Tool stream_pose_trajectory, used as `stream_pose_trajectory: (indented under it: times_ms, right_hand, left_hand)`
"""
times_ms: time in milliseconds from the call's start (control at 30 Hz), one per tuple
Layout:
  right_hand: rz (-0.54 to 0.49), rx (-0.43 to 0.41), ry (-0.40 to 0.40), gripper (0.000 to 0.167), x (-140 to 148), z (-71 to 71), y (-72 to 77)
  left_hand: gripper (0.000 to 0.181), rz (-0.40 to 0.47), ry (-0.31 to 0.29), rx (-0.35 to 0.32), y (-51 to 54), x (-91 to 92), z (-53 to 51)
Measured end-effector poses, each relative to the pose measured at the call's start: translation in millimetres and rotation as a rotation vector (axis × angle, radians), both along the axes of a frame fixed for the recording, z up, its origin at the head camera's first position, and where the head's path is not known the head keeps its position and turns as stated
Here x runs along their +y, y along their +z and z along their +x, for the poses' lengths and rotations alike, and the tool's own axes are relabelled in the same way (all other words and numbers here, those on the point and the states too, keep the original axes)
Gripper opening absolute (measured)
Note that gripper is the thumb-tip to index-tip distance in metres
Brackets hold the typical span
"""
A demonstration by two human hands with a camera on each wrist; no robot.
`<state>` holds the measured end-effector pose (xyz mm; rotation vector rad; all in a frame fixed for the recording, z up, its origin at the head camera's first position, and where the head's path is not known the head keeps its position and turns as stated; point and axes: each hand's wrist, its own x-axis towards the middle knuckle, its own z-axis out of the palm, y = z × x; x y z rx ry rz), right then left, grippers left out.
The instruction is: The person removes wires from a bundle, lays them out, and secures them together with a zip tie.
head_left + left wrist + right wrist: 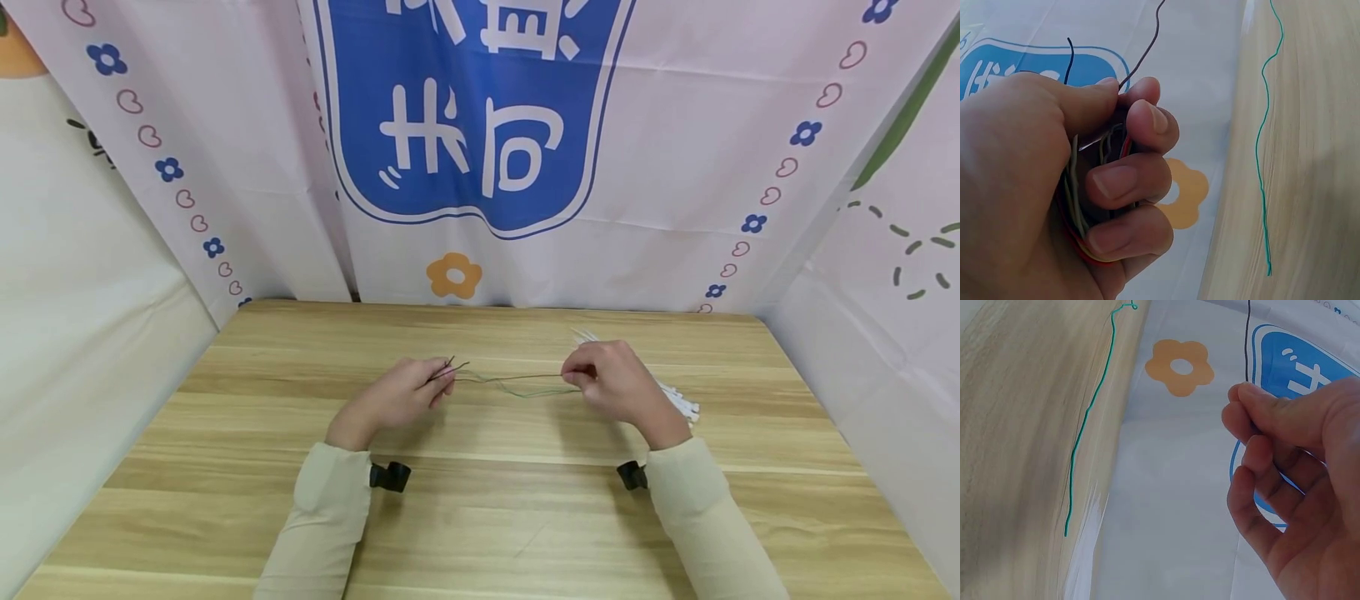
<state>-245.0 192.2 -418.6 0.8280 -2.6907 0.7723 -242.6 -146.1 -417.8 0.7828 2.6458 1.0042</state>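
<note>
A thin dark brown wire (525, 377) stretches between the two hands over the wooden table. The left hand (397, 393) pinches it between thumb and index finger; in the left wrist view, its other fingers curl round a bundle of wires (1085, 253), including red ones. A short dark end (1070, 59) sticks up past the thumb. The right hand (615, 385) pinches the brown wire (1247, 344) between thumb and fingertips. A wavy green wire (525, 395) runs below the brown one; whether it touches either hand, I cannot tell.
White cable ties (678, 402) lie on the table (480, 517), partly behind the right hand. A printed cloth (675, 192) hangs along the table's back edge, with more cloth at both sides. Black devices (390, 477) are worn on the wrists.
</note>
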Motion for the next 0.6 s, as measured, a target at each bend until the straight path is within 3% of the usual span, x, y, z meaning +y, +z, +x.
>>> stream_pose_trajectory:
  times_ms: [267,600]
  right_hand:
    - [-0.013,-0.001,-0.018,0.012,5.0,-0.4,2.0]
    - [-0.001,0.021,-0.036,0.013,9.1,-1.9,2.0]
  left_hand:
    - [0.031,0.008,0.002,-0.015,2.0,-1.4,1.8]
    - [0.030,-0.006,-0.047,0.013,1.2,-0.9,-1.0]
